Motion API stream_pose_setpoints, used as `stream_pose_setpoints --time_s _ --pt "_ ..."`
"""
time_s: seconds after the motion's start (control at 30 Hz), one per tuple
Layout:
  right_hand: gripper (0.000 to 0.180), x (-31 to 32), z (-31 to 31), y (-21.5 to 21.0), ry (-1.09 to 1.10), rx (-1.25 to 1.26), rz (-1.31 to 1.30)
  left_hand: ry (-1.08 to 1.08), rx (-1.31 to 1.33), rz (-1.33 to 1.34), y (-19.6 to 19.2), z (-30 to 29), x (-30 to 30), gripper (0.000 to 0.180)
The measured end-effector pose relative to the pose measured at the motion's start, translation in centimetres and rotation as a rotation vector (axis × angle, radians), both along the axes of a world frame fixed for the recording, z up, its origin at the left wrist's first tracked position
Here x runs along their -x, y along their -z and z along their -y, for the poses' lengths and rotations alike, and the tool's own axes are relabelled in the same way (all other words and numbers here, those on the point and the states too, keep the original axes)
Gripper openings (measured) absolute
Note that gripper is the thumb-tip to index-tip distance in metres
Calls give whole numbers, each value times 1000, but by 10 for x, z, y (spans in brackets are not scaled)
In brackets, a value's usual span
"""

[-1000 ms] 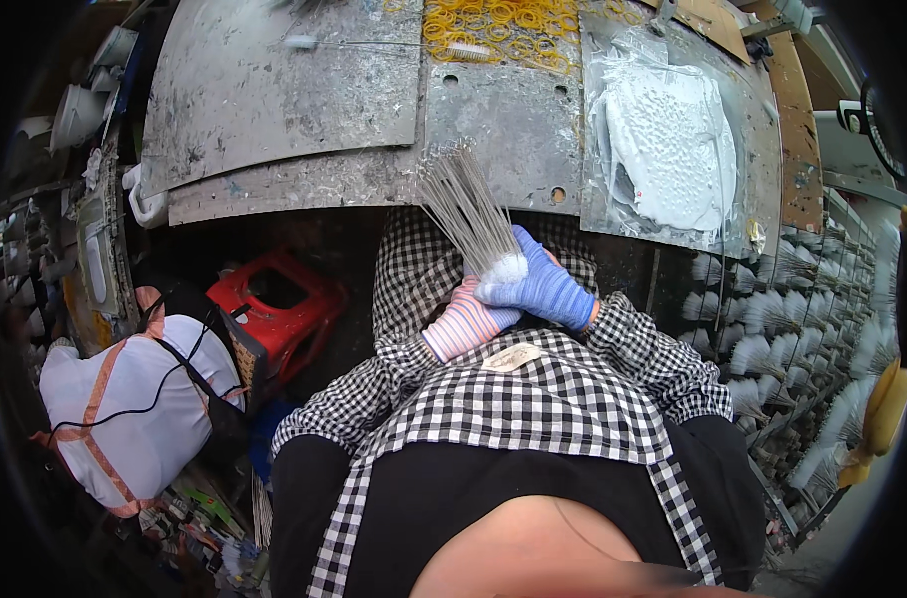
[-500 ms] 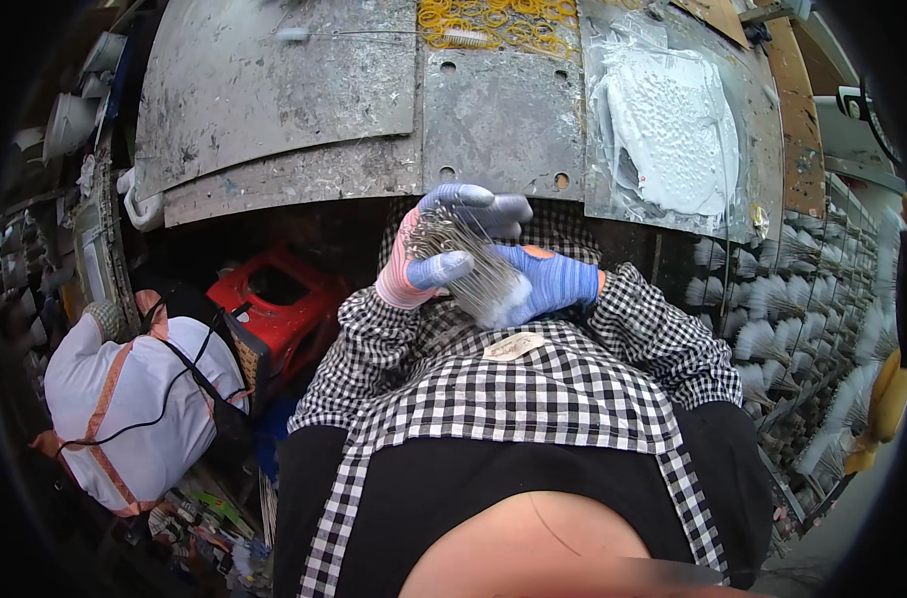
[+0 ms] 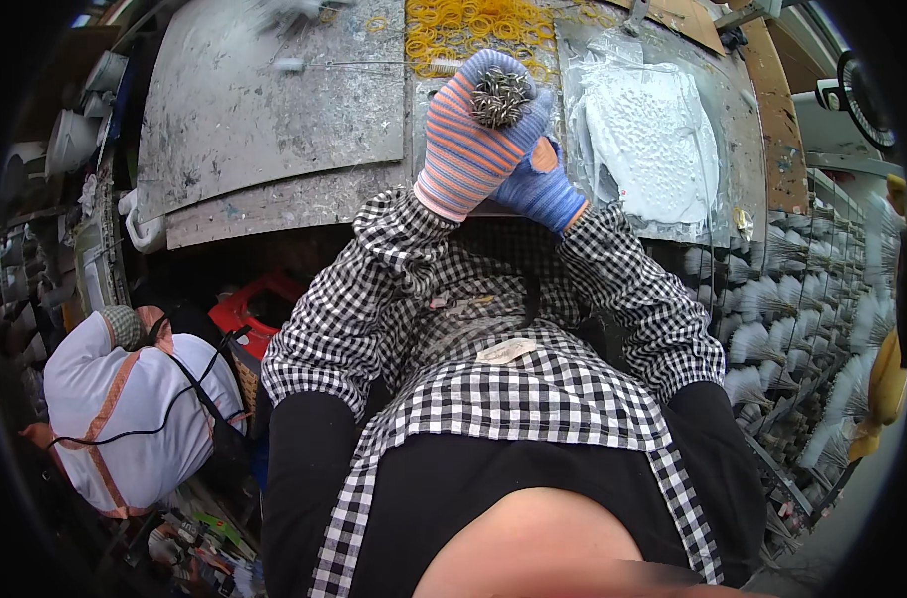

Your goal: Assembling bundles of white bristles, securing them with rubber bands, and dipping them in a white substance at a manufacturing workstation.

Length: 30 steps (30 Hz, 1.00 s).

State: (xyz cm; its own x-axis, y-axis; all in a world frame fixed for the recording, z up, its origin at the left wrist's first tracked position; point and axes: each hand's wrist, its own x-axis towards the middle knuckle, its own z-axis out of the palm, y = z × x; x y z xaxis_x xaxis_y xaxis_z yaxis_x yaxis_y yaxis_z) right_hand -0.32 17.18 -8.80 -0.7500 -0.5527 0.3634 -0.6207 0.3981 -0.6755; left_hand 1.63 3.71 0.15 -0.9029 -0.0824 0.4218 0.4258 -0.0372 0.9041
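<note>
On the left shelf, pale tubs sit near the rim of view, their contents too dark to make out, while a white jug stands beside the grey workbench. Over on the right, a metal rack is packed with white-bristled brushes. And here are the gloved hands, out over the bench's front edge: the left hand, back turned up, wraps its fingers firmly around a bundle of wires, ends poking out by the thumb. The right hand is tucked just below, touching it; its fingers are hidden, so I can't tell what they grip. The bundle's lower end is covered too.
</note>
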Motion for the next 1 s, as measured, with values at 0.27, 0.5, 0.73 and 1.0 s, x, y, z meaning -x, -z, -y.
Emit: stream_pose_setpoints --time_s 0.27,0.5,0.73,1.0 --pt "106 11 3 20 9 55 123 -16 21 65 2 9 20 25" --pt "99 8 11 6 63 281 228 -84 108 -27 -5 5 24 21" --pt "85 7 11 -8 166 163 -81 75 7 56 -4 10 16 22" --pt "108 52 -39 -94 -303 -174 142 125 -9 91 4 8 23 11"
